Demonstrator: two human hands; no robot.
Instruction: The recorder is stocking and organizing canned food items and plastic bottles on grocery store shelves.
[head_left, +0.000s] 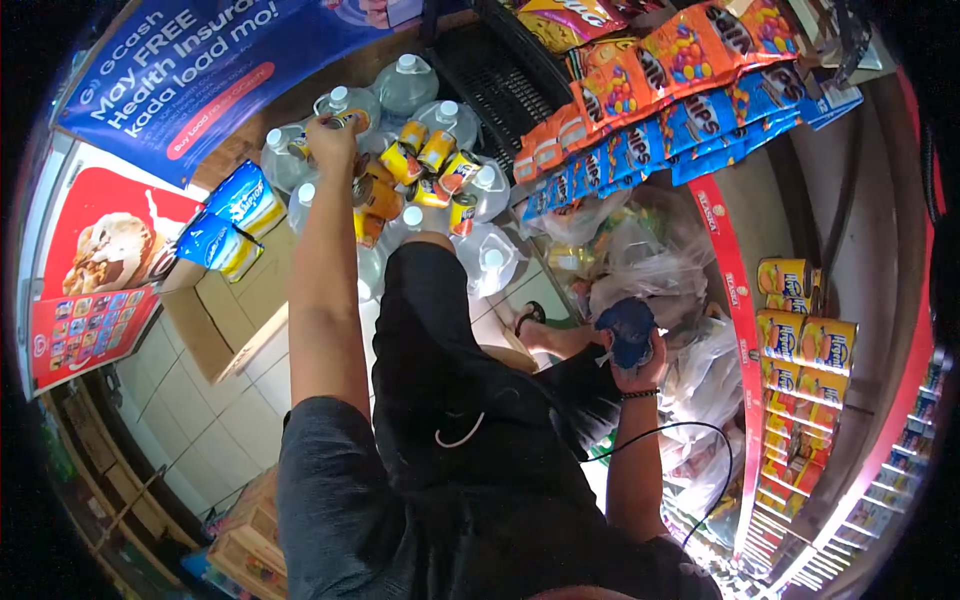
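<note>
My left hand (334, 144) is closed around a small yellow can (351, 120), above clear plastic jugs with white caps (406, 82) at the upper middle. Another can shows just left of that hand; whether I also grip it I cannot tell. Several yellow cans with fruit pictures (437, 150) rest on the jugs right of my left forearm, some upright and some tilted. Out to the right, my right hand (646, 360) holds a crumpled dark blue cloth (628, 330) near filled clear plastic bags (652, 259).
An open cardboard box (202, 330) is at left, with blue and yellow packs (247, 196) by its rim. A black plastic crate (499, 75) stands behind the jugs. Orange and blue snack packs (686, 45) hang at upper right. Shelves at right bear yellow cans (827, 345). A cable loops by my right forearm.
</note>
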